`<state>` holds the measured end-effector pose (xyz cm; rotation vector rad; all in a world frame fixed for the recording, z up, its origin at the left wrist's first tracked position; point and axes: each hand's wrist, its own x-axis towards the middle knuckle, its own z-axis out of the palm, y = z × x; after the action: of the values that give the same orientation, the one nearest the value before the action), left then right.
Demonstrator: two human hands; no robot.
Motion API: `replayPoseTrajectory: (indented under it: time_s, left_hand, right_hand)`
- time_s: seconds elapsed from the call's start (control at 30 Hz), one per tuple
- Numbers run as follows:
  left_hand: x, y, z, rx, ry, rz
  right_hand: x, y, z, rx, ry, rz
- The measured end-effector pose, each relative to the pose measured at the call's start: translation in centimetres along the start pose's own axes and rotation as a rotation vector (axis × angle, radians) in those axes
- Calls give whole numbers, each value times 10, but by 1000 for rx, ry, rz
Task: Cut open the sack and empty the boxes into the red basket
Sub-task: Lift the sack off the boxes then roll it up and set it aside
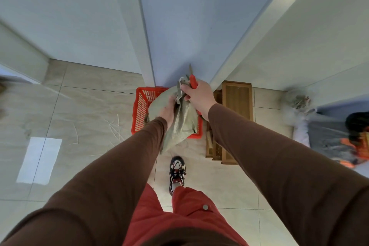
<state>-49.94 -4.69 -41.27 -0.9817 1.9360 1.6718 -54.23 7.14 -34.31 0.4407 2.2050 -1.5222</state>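
Sack [180, 120] over red basket [139, 110], beside wooden crates [237, 102]

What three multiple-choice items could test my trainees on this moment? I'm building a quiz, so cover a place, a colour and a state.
1. Where is the sack?
A. Held above the red basket
B. Flat on the floor
C. On the wooden crate

2. What colour is the handle of the scissors?
A. Blue
B. Red
C. Black

3. What is the left hand doing?
A. Hanging idle
B. Resting on the basket
C. Gripping the sack

Answers:
1. A, the sack hangs over the basket, which stands against the wall.
2. B, a red handle shows in the right hand, which also pinches the sack's top.
3. C, its fingers curl round the gathered sack.
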Motion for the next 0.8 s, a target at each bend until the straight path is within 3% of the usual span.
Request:
replayPoseTrajectory:
  time_s: [0.1, 0.13, 0.23, 0.33, 0.57, 0.67, 0.77, 0.8]
  left_hand:
    - [-4, 8, 1, -156, 63, 1]
    - [1, 9, -2, -139, 100, 43]
    - [8, 12, -8, -133, 40, -45]
    - [5, 21, -14, -113, 86, 67]
    - [-6, 42, -20, -106, 28, 15]
    - [-8, 47, -21, -152, 77, 132]
    - [-16, 56, -22, -52, 52, 84]
    - [-21, 59, -21, -54, 40, 143]
  right_hand:
    - [2, -12, 2, 14, 29, -19]
    - [3, -18, 2, -2, 15, -26]
    - [6, -34, 1, -9, 16, -42]
    - [6, -45, -1, -15, 15, -55]
    - [-1, -66, -5, 33, 29, -100]
    - [-5, -78, -11, 95, 73, -120]
    - [-10, -89, -16, 80, 66, -138]
    - [-11, -93, -19, 84, 73, -146]
